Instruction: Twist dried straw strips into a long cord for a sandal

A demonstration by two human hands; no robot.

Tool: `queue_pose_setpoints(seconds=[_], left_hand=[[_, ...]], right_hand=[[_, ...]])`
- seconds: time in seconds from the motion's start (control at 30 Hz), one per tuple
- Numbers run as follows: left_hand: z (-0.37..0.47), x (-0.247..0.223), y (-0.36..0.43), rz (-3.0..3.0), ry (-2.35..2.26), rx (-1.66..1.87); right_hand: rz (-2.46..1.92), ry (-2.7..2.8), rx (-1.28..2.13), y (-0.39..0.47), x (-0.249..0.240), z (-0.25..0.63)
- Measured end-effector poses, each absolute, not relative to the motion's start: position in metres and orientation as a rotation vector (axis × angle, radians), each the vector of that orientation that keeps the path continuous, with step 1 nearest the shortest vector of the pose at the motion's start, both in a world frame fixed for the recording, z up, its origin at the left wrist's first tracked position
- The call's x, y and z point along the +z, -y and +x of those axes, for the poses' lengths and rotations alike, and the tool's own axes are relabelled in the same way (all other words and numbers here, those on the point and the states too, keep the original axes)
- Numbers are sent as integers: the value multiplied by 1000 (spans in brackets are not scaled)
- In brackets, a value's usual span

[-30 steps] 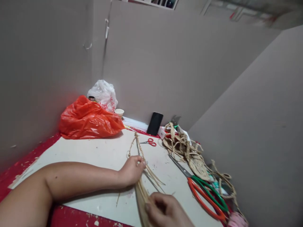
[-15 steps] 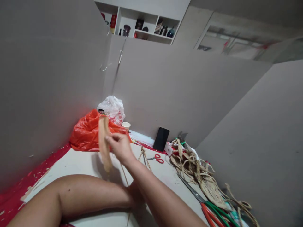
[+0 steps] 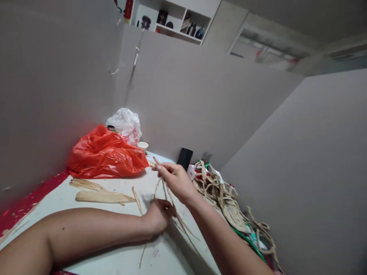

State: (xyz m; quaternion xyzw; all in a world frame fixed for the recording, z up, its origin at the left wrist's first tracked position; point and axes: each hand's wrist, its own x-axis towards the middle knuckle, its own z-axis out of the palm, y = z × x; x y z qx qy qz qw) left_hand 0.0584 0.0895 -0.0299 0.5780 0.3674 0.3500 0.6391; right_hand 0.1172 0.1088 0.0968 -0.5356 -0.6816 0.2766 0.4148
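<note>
My right hand (image 3: 175, 179) is closed, its thumb and fingers pinching the top of a thin twisted cord of dried plant fibre (image 3: 169, 193). Just below, my left hand (image 3: 159, 215) curls round the lower part of the same cord; its fingertips are partly hidden. Loose strand ends (image 3: 186, 227) fan out to the right, and one thin end (image 3: 142, 254) hangs beneath my left wrist. Flat pale dried strips (image 3: 100, 197) lie on the white tabletop (image 3: 169, 259) left of my hands, with a short narrow strip (image 3: 137, 200) nearer to them.
An orange plastic bag (image 3: 106, 152), a white bag (image 3: 126, 124) and a paper cup (image 3: 142, 145) stand at the back. A phone (image 3: 184, 157) leans on the wall. Braided straw cords (image 3: 229, 202) pile up on the right, beside a green handle (image 3: 249, 242).
The wide dried strip has left my right hand, and strips now lie on the table. That hand has moved right to the cord above my left hand. The view has shifted.
</note>
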Motion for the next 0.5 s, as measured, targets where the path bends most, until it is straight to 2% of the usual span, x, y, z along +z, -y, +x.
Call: queue_pose_setpoints(seconds=[0.13, 0.33, 0.5], left_hand=[[58, -21, -87, 1212, -857, 688], [54, -11, -88, 1149, -821, 570], [56, -15, -91, 1162, -787, 524]], right_hand=[[-1488, 1601, 570, -69, 81, 182], [-1528, 1348, 892, -32, 31, 223], [-1471, 1294, 919, -30, 20, 218]])
